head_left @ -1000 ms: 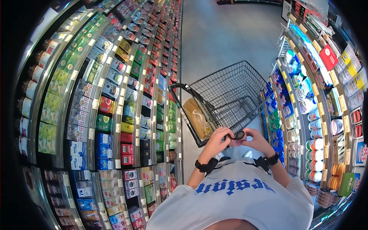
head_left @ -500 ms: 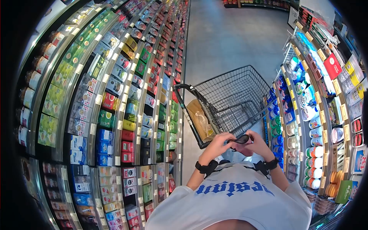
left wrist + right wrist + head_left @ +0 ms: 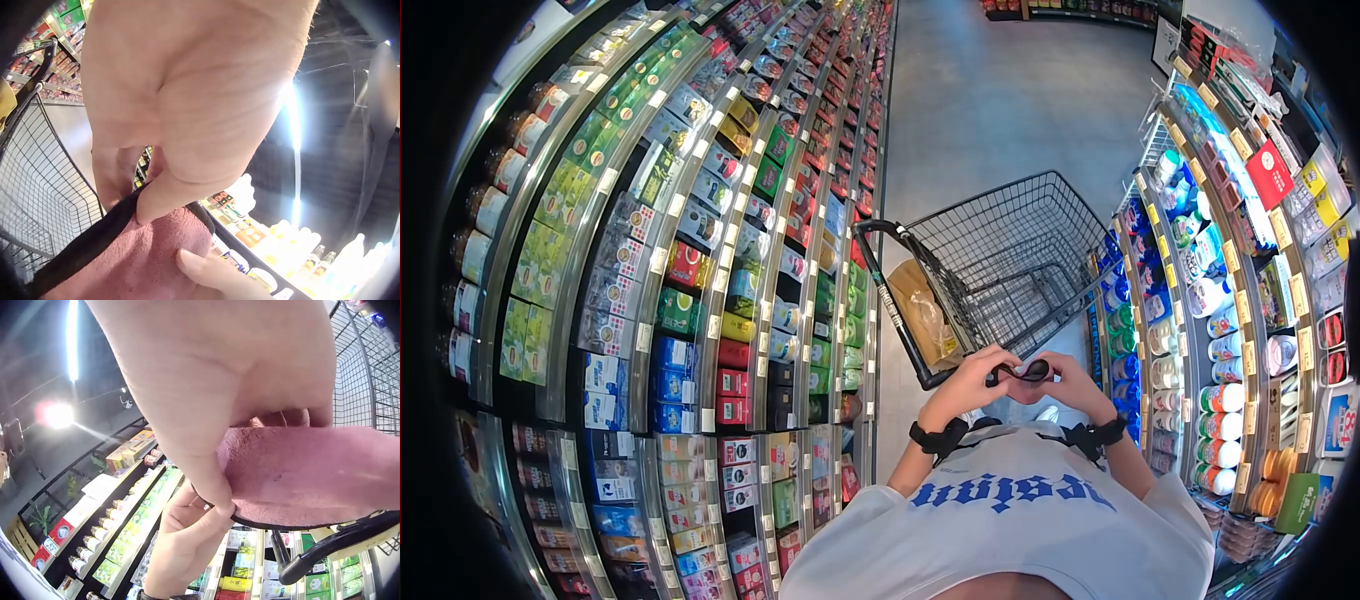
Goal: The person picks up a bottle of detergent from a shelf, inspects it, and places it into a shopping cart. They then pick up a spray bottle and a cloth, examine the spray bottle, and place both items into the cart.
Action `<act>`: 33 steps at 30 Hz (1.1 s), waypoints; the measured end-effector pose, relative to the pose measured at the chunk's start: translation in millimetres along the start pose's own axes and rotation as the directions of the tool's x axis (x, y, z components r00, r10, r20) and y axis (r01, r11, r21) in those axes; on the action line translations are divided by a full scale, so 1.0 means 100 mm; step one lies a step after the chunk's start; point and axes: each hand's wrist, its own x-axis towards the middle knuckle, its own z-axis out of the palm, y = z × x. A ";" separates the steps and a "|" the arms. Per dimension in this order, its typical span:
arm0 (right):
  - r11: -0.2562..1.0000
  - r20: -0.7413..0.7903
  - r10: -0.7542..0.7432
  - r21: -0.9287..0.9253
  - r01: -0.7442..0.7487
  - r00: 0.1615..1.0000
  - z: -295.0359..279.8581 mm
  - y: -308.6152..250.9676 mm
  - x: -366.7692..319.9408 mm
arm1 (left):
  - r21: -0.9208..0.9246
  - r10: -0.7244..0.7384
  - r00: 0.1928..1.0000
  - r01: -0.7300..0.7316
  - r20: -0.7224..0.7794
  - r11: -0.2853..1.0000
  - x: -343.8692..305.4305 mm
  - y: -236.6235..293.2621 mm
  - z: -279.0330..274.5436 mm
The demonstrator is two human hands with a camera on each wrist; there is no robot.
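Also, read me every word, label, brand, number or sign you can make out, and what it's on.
"Lipton", apparently: light-green boxes, left.
"84", probably: blue-and-white pack, far right.
"sian", apparently, rest unclear: upside-down lettering, white shirt.
Red sign, right: too small to read.
Cart handle print: too small.
Other packages and shelf tags: too small or blurred.

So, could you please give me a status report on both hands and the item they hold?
Left hand pinching pink, black-edged item. Right hand pinching it too. Shopping cart just beyond; nothing seen blocking either hand.
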 end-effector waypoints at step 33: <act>0.976 -0.072 0.130 0.185 -0.115 0.989 0.03 -0.24 0.02 | 0.067 0.040 0.993 -0.032 -0.111 0.997 0.05 0.03 -0.05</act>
